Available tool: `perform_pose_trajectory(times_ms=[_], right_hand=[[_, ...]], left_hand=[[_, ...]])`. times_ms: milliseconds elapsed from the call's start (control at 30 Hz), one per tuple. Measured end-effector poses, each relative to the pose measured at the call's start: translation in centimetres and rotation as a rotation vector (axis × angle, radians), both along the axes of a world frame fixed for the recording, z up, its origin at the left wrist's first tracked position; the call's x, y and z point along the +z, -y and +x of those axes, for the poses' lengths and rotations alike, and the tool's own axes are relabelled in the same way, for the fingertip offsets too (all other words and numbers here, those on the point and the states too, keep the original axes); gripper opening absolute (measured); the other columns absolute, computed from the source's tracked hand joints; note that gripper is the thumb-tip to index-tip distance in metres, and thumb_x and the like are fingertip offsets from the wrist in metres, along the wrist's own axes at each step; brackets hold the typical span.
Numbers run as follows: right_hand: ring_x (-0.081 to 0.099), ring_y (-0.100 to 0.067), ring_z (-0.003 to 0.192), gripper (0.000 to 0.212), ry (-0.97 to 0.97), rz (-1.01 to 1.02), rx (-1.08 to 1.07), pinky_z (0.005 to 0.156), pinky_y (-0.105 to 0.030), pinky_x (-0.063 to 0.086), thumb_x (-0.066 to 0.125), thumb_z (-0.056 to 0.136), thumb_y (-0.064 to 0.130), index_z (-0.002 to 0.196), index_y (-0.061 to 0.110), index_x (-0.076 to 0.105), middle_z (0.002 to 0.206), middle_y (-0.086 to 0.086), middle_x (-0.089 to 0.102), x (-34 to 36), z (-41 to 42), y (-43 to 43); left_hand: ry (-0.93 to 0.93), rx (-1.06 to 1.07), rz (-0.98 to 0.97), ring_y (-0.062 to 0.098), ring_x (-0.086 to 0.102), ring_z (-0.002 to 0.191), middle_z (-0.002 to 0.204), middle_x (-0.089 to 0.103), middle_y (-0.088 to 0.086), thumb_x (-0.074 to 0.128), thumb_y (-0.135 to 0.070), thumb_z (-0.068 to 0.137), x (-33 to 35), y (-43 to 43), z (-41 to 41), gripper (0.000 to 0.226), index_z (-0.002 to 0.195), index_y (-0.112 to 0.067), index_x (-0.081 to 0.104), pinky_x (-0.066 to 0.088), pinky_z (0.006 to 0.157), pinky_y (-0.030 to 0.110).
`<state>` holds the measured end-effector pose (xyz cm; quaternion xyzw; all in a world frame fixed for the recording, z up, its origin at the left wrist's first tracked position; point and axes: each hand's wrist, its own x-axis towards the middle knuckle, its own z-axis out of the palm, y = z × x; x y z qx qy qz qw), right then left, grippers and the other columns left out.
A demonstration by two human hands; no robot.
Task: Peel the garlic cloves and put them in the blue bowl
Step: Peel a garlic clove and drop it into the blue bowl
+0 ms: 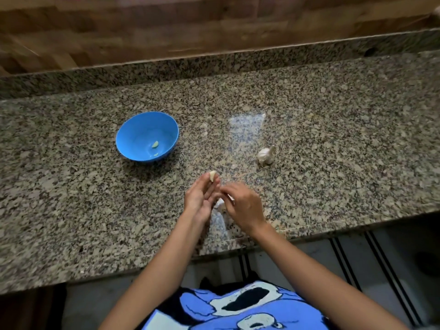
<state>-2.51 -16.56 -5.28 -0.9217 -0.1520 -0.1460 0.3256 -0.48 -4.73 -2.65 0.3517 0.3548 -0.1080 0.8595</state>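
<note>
Pinching a garlic clove (212, 175) at its fingertips, the left hand (199, 198) is held above the counter, fingers mostly extended, clove poking up past them. The right hand (242, 206) sits just beside it, fingers curled; a scrap of white peel (230, 198) seems to be nipped there, but motion blur makes the grip hard to confirm. More white peel (219, 204) is seen on the counter between and below both hands.

Blue bowl (147, 136) is placed further back and to the left, well apart from the hands; one peeled clove (155, 144) plus a smaller bit are seen inside. Rest of the garlic bulb (266, 155) lies to the right, unpeeled.

Surface: speckled granite counter (333, 139) with a raised granite lip at the back, glare patch mid-counter. Wood-look wall (166, 27) behind. Pale cabinet front (381, 270) below the edge.
</note>
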Motion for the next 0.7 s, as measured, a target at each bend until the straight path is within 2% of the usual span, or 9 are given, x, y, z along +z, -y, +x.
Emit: perform_pose_trajectory(times_ms=[100,167,233,300,333,367,433,533,700], right_hand=[[0.060,-0.009,0.060,0.028,-0.287,0.147,-0.246,0.047,-0.017,0.045,0.059,0.086,0.039,0.092,0.015,0.071,0.079,0.003,0.070,1.0,0.6,0.4],[0.058,-0.007,0.059,0.025,-0.402,0.116,-0.305,0.046,-0.013,0.040,0.062,0.086,0.038,0.094,0.016,0.071,0.081,0.004,0.071,1.1,1.3,0.7],[0.059,-0.005,0.064,0.021,-0.473,0.095,-0.315,0.049,-0.014,0.043,0.061,0.089,0.034,0.099,0.018,0.070,0.088,0.005,0.071,0.9,1.6,0.5],[0.062,-0.006,0.074,0.019,-0.543,0.185,-0.313,0.062,-0.023,0.053,0.058,0.091,0.028,0.105,0.022,0.069,0.097,0.007,0.070,0.7,1.7,0.2],[0.063,-0.007,0.081,0.019,-0.572,0.292,-0.308,0.071,-0.028,0.055,0.057,0.091,0.026,0.107,0.022,0.068,0.100,0.007,0.070,0.5,1.8,0.0],[0.063,-0.008,0.087,0.020,-0.597,0.412,-0.307,0.078,-0.032,0.055,0.058,0.091,0.026,0.107,0.022,0.069,0.101,0.007,0.070,0.5,1.8,-0.2],[0.064,-0.009,0.090,0.019,-0.644,0.600,-0.317,0.083,-0.032,0.054,0.062,0.087,0.028,0.102,0.020,0.071,0.098,0.006,0.071,0.6,1.9,-0.5],[0.067,-0.016,0.083,0.011,-0.723,0.784,-0.375,0.076,-0.033,0.055,0.068,0.083,0.024,0.090,0.018,0.074,0.086,0.002,0.073,0.8,2.4,-0.4],[0.061,-0.016,0.067,0.006,-0.780,0.888,-0.411,0.067,-0.028,0.052,0.068,0.081,0.012,0.086,0.010,0.071,0.079,-0.005,0.071,1.1,2.7,0.2]], left_hand=[[0.057,-0.052,0.047,0.021,0.070,0.080,0.096,0.070,0.015,0.059,-0.006,0.088,0.1,-0.1,-0.1,0.025,0.112,-0.002,0.060,0.059,0.075,0.031],[0.075,-0.097,0.108,0.022,0.070,0.086,0.103,0.069,0.016,0.057,-0.004,0.089,0.1,0.0,-0.3,0.026,0.114,-0.001,0.060,0.058,0.077,0.031],[0.076,-0.125,0.195,0.023,0.070,0.090,0.108,0.068,0.015,0.056,-0.002,0.089,0.0,0.3,-0.4,0.025,0.113,0.000,0.062,0.057,0.080,0.032],[0.089,-0.140,0.270,0.022,0.070,0.090,0.111,0.067,0.010,0.055,0.000,0.089,-0.1,0.6,-0.4,0.022,0.110,0.002,0.063,0.057,0.082,0.033],[0.102,-0.142,0.295,0.021,0.070,0.088,0.109,0.067,0.006,0.055,0.000,0.090,-0.1,0.7,-0.3,0.019,0.107,0.002,0.063,0.057,0.081,0.032],[0.112,-0.145,0.317,0.020,0.070,0.086,0.103,0.067,0.003,0.055,0.001,0.090,0.0,0.9,-0.4,0.016,0.104,0.002,0.064,0.057,0.080,0.031],[0.126,-0.155,0.355,0.019,0.071,0.082,0.096,0.069,0.003,0.057,0.000,0.089,0.0,1.2,-0.5,0.013,0.100,-0.002,0.065,0.059,0.075,0.028],[0.159,-0.177,0.414,0.020,0.071,0.078,0.089,0.073,0.009,0.062,-0.002,0.086,-0.3,1.4,-1.0,0.013,0.097,-0.005,0.068,0.057,0.067,0.024],[0.284,-0.309,0.577,0.019,0.071,0.077,0.087,0.073,0.010,0.069,0.000,0.079,-0.5,1.2,-0.9,0.017,0.096,-0.005,0.070,0.054,0.065,0.019]])
